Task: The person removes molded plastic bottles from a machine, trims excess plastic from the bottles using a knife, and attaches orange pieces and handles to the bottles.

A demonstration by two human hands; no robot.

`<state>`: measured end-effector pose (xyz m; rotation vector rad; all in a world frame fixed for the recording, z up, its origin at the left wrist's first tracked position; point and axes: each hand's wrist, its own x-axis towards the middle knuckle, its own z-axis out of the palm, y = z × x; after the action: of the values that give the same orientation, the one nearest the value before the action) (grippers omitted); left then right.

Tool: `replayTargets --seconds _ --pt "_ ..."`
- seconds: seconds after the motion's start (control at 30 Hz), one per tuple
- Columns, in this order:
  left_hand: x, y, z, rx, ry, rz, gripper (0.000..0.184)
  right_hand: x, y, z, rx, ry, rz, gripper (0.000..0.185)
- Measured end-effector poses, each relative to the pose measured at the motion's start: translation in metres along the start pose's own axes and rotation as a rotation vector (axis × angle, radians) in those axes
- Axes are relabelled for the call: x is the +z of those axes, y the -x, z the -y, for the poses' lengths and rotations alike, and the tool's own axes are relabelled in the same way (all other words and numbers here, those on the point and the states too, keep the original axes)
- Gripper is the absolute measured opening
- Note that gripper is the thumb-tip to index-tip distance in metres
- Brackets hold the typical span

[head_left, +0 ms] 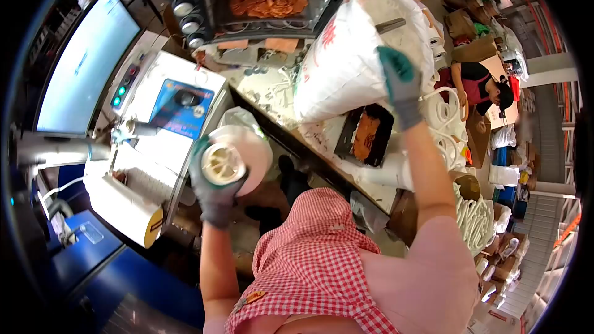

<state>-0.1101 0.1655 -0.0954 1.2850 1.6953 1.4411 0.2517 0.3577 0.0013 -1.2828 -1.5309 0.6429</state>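
My left hand (pixel 216 195), in a grey and green glove, is wrapped round a white roll (pixel 224 164) with a spoked core, held above the gap between the two work surfaces. My right hand (pixel 399 83), gloved the same way, is raised at the side of a large white sack (pixel 340 55) with red print. Its fingers look curled, but what they hold, if anything, is blurred. A dark flat tool (pixel 390 25) lies at the sack's top, just beyond that hand.
An oven (pixel 260 31) holding orange-brown pieces stands at the back. Left are a monitor (pixel 90 65), a blue mouse pad (pixel 180 108) and lit buttons. A black tray (pixel 368 135) sits on the bench. Far right, another person (pixel 479 86) bends near boxes and coiled white tubing.
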Motion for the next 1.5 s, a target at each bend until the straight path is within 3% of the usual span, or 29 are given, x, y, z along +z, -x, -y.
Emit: replayTargets --seconds 0.03,0.1,0.13,0.17,0.23,0.37,0.43,0.47,0.5,0.53,0.57,0.6,0.67,0.7,0.8,0.87,0.97,1.0,1.1,1.13,1.2,1.27,1.3,1.37,1.43,1.5 --pt "0.031 -0.020 0.000 0.126 -0.180 0.070 0.078 -0.029 -0.040 -0.019 -0.018 0.300 -0.014 0.024" --pt "0.092 -0.049 0.025 0.241 -0.385 0.049 0.082 -0.057 -0.107 -0.036 -0.318 0.813 0.122 0.023" --pt "0.117 -0.060 0.035 0.245 -0.393 0.037 0.082 -0.063 -0.134 -0.056 -0.351 0.915 0.280 0.026" --pt "0.143 -0.071 0.058 0.283 -0.595 0.102 0.082 -0.066 -0.157 -0.081 -0.388 0.997 0.457 0.030" --pt "0.171 -0.084 0.069 0.158 -0.445 0.023 0.080 -0.056 -0.169 -0.105 -0.424 1.180 0.606 0.039" --pt "0.202 -0.105 0.080 0.151 -0.455 0.053 0.079 -0.060 -0.182 -0.087 -0.507 1.248 0.649 0.041" --pt "0.215 -0.118 0.077 0.212 -0.379 0.086 0.079 -0.085 -0.191 -0.084 -0.642 0.967 0.516 0.041" --pt "0.222 -0.121 0.083 0.208 -0.406 0.108 0.079 -0.096 -0.189 -0.067 -0.618 0.848 0.398 0.043" --pt "0.227 -0.125 0.081 0.231 -0.449 0.094 0.080 -0.117 -0.190 -0.061 -0.369 0.699 0.341 0.042" --pt "0.229 -0.128 0.073 0.246 -0.454 0.102 0.080 -0.148 -0.195 -0.066 -0.333 0.668 0.232 0.038" --pt "0.227 -0.130 0.066 0.260 -0.464 0.106 0.080 -0.180 -0.201 -0.081 -0.378 0.321 0.083 0.034" --pt "0.226 -0.130 0.064 0.243 -0.497 0.090 0.081 -0.187 -0.195 -0.043 -0.403 0.443 0.043 0.032" --pt "0.226 -0.129 0.065 0.249 -0.489 0.076 0.080 -0.202 -0.187 -0.012 -0.510 0.377 0.051 0.041" --pt "0.226 -0.129 0.067 0.234 -0.463 0.068 0.079 -0.198 -0.174 0.000 -0.468 0.185 0.096 0.042" --pt "0.226 -0.131 0.069 0.230 -0.464 0.067 0.078 -0.158 -0.130 0.037 -0.328 -0.364 0.199 0.050" --pt "0.225 -0.132 0.070 0.205 -0.457 0.081 0.079 -0.031 -0.090 0.056 -0.406 -0.567 0.096 0.053" --pt "0.222 -0.131 0.070 0.207 -0.429 0.056 0.082 0.080 -0.054 0.021 0.012 -0.980 0.154 0.029" --pt "0.222 -0.131 0.074 0.217 -0.437 0.052 0.082 0.087 -0.054 0.022 0.014 -0.978 0.172 0.029" --pt "0.220 -0.132 0.069 0.162 -0.426 0.090 0.078 0.089 -0.053 0.036 -0.249 -0.990 0.302 0.014" --pt "0.218 -0.133 0.066 0.157 -0.411 0.088 0.076 0.104 -0.044 0.014 -0.396 -0.575 0.184 0.013" --pt "0.221 -0.135 0.071 0.158 -0.433 0.073 0.077 0.157 -0.014 -0.073 -0.201 -0.237 0.135 0.012" --pt "0.217 -0.133 0.069 0.230 -0.395 0.099 0.074 0.184 0.006 -0.083 0.220 -0.523 0.077 0.007" --pt "0.214 -0.134 0.067 0.230 -0.391 0.073 0.072 0.185 0.010 -0.082 0.287 -0.745 -0.018 0.006" --pt "0.213 -0.133 0.066 0.235 -0.384 0.067 0.074 0.147 -0.024 -0.027 0.033 -0.765 -0.005 0.009" --pt "0.218 -0.131 0.066 0.198 -0.411 0.091 0.076 0.087 -0.063 0.024 -0.321 -0.640 0.067 0.017" --pt "0.222 -0.131 0.072 0.218 -0.398 0.064 0.075 0.036 -0.098 0.041 -0.533 -0.427 0.143 0.019"
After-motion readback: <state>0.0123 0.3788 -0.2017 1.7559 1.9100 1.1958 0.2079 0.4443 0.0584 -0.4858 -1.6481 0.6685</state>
